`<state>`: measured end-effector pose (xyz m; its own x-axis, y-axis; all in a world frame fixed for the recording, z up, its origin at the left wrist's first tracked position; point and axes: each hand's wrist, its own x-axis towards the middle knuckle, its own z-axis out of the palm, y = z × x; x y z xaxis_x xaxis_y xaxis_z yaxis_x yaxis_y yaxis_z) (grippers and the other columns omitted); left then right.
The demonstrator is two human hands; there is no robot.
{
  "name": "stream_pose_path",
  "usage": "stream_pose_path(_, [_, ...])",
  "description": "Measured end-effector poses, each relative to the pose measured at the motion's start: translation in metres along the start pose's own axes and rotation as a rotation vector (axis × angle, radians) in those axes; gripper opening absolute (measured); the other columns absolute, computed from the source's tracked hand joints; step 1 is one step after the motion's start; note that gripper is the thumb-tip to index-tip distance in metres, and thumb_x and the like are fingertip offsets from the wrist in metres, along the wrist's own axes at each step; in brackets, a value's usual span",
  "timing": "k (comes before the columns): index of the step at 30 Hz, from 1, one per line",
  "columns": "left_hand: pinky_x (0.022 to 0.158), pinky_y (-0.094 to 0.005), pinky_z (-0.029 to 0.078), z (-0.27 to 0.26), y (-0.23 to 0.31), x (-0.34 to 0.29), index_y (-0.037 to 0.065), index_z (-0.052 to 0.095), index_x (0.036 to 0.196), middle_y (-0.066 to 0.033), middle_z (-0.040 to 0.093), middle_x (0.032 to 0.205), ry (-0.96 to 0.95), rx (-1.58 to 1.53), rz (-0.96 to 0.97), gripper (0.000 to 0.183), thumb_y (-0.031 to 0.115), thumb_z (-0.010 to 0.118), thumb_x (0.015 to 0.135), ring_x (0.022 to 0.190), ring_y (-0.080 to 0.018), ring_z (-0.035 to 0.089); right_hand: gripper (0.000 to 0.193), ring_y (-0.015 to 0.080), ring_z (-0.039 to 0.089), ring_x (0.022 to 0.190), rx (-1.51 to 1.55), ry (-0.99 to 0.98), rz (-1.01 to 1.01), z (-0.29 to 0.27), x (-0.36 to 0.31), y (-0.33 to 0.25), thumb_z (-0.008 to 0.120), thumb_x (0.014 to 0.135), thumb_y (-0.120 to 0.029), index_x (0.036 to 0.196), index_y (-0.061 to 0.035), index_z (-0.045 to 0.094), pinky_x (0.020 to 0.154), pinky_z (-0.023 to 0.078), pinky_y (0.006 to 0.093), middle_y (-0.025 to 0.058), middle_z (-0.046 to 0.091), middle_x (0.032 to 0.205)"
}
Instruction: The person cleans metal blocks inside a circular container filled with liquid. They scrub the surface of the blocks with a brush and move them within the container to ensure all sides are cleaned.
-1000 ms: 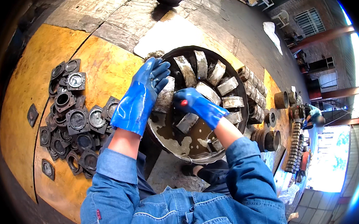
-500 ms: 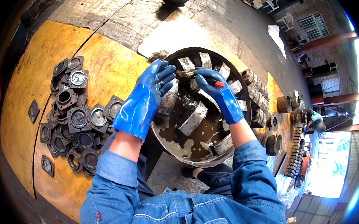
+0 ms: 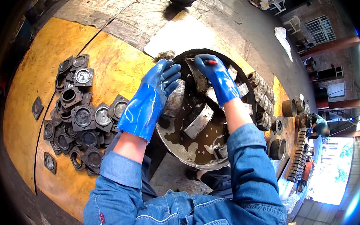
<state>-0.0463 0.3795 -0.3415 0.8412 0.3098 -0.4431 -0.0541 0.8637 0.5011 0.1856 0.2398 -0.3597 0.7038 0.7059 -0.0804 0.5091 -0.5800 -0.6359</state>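
I see a rusty orange steel floor under everything. On it sits a round, dented metal basin, wet with dark oily sludge and holding grey curved metal blocks. At nine o'clock from the basin lies a heap of square dark cast covers with round openings. My left hand, in a slick blue rubber glove, rests with fingers loosely spread on the basin's rim. My right hand, gloved alike, curls its fingers around one block at the basin's twelve o'clock edge.
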Motion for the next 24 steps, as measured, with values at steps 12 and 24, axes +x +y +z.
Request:
stream_pose_path(12, [0.082, -0.0346, 0.061, 0.005, 0.005, -0.001, 0.009, 0.059, 0.134, -0.0114, 0.071, 0.127, 0.009, -0.048, -0.034, 0.04, 0.038, 0.052, 0.107, 0.104, -0.0245, 0.071, 0.019, 0.0353, 0.072, 0.092, -0.103, -0.079, -0.322, -0.004, -0.137, -0.008, 0.075, 0.087, -0.016, 0.102, -0.005, 0.076, 0.084, 0.059, 0.0408, 0.017, 0.075, 0.1])
stream_pose_path(24, [0.086, -0.0364, 0.06, -0.003, 0.007, -0.001, 0.008, 0.056, 0.136, -0.0121, 0.069, 0.13, 0.019, -0.023, -0.014, 0.042, 0.04, 0.049, 0.108, 0.108, -0.0258, 0.07, 0.03, 0.0209, 0.074, 0.088, -0.178, -0.492, 0.118, 0.023, -0.104, -0.033, 0.069, 0.093, -0.035, 0.109, -0.0097, 0.076, 0.083, 0.058, 0.0339, 0.0124, 0.078, 0.098])
